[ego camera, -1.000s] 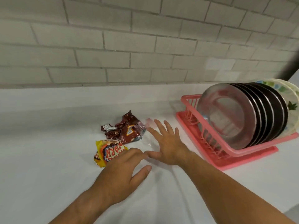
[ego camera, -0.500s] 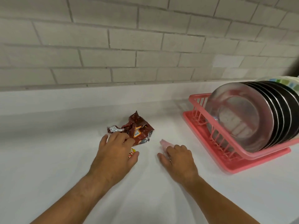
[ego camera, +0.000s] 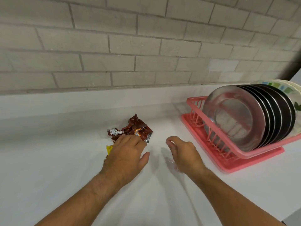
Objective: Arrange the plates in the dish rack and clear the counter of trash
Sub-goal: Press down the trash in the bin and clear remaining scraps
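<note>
Trash is the step in hand: the plates (ego camera: 244,118) already stand upright in the pink dish rack (ego camera: 228,154) at the right of the counter (ego camera: 65,160). The left grip (ego camera: 125,154) lies spread, nearly flat, over the yellow wrapper (ego camera: 109,148), with its fingertips touching the brown wrapper (ego camera: 133,130) just behind. I would rake both wrappers under the palm, then close the fingers, so that neither slides away. The right grip (ego camera: 184,154) has curled fingers above a clear film (ego camera: 170,161); whether it pinches the film I cannot tell. Half a second ago it lay low with a pinkish scrap before its fingertips; now it is lifted and no scrap shows there.
</note>
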Demonstrator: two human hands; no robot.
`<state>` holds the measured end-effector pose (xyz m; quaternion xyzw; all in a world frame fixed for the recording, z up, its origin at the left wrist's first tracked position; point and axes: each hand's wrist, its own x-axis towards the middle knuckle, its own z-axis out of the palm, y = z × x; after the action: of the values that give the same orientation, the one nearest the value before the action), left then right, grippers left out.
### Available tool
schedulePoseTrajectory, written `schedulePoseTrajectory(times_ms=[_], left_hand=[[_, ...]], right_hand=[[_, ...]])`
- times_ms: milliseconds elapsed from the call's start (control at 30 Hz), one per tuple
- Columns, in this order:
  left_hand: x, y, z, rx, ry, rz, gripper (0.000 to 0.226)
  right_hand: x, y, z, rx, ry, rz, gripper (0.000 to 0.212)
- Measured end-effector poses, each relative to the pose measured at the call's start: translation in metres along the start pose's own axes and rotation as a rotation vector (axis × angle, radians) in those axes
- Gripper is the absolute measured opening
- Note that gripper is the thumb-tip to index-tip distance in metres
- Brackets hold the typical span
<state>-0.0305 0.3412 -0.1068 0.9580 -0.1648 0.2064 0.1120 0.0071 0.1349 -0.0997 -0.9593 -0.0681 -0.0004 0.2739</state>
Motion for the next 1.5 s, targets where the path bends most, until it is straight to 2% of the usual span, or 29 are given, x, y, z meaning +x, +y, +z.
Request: schedulePoseTrajectory(times_ms=[100, 167, 233, 300, 400, 467, 533, 600, 700, 767, 867, 933, 1067, 1100, 1167, 1233, 1367, 1500], left_hand=[[0.007, -0.005, -0.001, -0.003, -0.004, 0.006, 0.039], [0.019, -0.013, -0.009, -0.010, 0.025, -0.046, 0.037], [0.036, -0.023, -0.020, -0.046, 0.018, -0.195, 0.033], [0.055, -0.040, -0.025, -0.056, -0.029, -0.391, 0.042], [0.081, -0.066, -0.013, 0.023, -0.283, -0.535, 0.069], [0.093, -0.078, 0.001, 0.021, -0.431, -0.577, 0.078], [0.099, -0.085, 0.013, 0.022, -0.535, -0.590, 0.063], [0.102, -0.088, 0.021, 0.076, -0.598, -0.483, 0.038], [0.104, -0.096, 0.026, 0.106, -0.507, -0.461, 0.032], [0.105, -0.101, 0.021, 0.060, -0.394, -0.526, 0.044], [0.110, -0.103, 0.001, 0.049, -0.192, -0.545, 0.058], [0.114, -0.102, -0.018, 0.033, -0.019, -0.510, 0.055], [0.116, -0.072, -0.055, -0.136, 0.311, -0.378, 0.021], [0.112, -0.057, -0.060, -0.195, 0.335, -0.343, 0.030], [0.101, -0.026, -0.066, -0.297, 0.297, -0.329, 0.048], [0.086, 0.000, -0.060, -0.345, 0.210, -0.362, 0.051], [0.060, 0.026, -0.033, -0.384, 0.051, -0.285, 0.039], [0.045, 0.044, -0.022, -0.398, -0.032, -0.301, 0.022]], right_hand=[[-0.002, 0.001, -0.002, 0.025, 0.052, 0.054, 0.051], [-0.003, 0.003, -0.007, 0.063, 0.018, 0.048, 0.057], [-0.006, 0.005, -0.009, 0.020, -0.110, 0.004, 0.054], [-0.008, 0.005, -0.011, -0.024, -0.156, -0.059, 0.041], [-0.008, 0.003, -0.013, 0.026, -0.093, -0.123, 0.026], [-0.006, 0.003, -0.016, 0.059, -0.083, -0.122, 0.020], [-0.005, 0.003, -0.019, 0.047, -0.107, -0.123, 0.019], [-0.004, 0.004, -0.021, 0.101, -0.154, -0.082, 0.023], [-0.001, 0.008, -0.017, 0.110, -0.161, -0.023, 0.031], [0.004, 0.010, -0.014, 0.043, -0.112, -0.044, 0.031], [0.009, 0.006, -0.014, 0.026, -0.058, -0.050, 0.014], [0.011, 0.001, -0.015, 0.001, -0.036, -0.030, 0.028], [0.006, -0.006, -0.017, 0.019, 0.055, -0.063, 0.059], [0.003, -0.007, -0.018, 0.057, 0.080, -0.074, 0.061], [-0.001, -0.007, -0.022, 0.113, 0.105, -0.080, 0.062], [-0.005, -0.007, -0.025, 0.106, 0.107, -0.077, 0.059], [-0.019, 0.004, -0.033, 0.118, 0.114, -0.073, 0.054], [-0.035, 0.025, -0.042, 0.109, 0.129, -0.091, 0.034]])
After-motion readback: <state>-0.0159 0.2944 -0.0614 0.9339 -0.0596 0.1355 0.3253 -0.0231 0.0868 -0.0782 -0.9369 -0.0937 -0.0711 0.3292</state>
